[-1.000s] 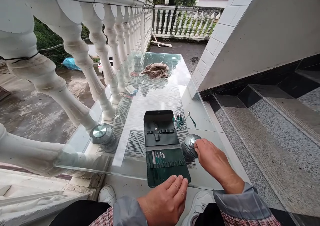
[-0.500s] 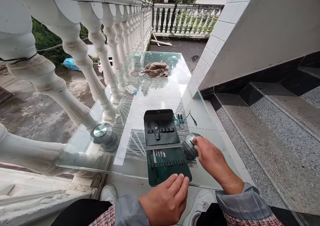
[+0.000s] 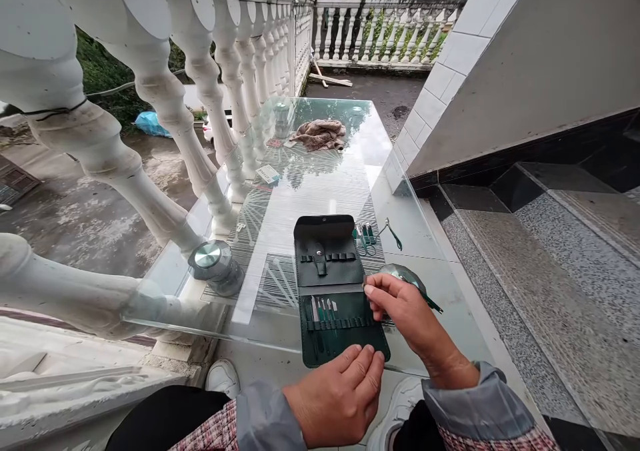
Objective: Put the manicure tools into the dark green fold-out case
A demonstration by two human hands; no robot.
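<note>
A dark green manicure case (image 3: 345, 344) lies unfolded on the glass table. Several slim tools (image 3: 325, 309) with green handles sit in loops on the left of its lower panel; the upper panel's loops hold nothing. My left hand (image 3: 340, 394) has its fingers pressed together over the case's near right edge, thumb hidden. My right hand (image 3: 405, 318) pinches thumb and forefinger at the case's right side; what lies in the pinch is unclear. A slim dark green tool end (image 3: 433, 301) shows beyond that hand, and I cannot tell whether it is held.
Beyond the case lie nail clippers (image 3: 367, 232), scissors (image 3: 369, 250) and nippers (image 3: 393, 233). A crumpled brown cloth (image 3: 320, 135) and a small box (image 3: 269, 174) rest farther back on the glass table (image 3: 295, 221). White balusters (image 3: 160, 98) border the left, stone steps (image 3: 530, 271) the right.
My right hand has moved left from above the round table leg to the case's right edge. A dark green tool end now shows beyond it. My left hand stays at the case's near edge.
</note>
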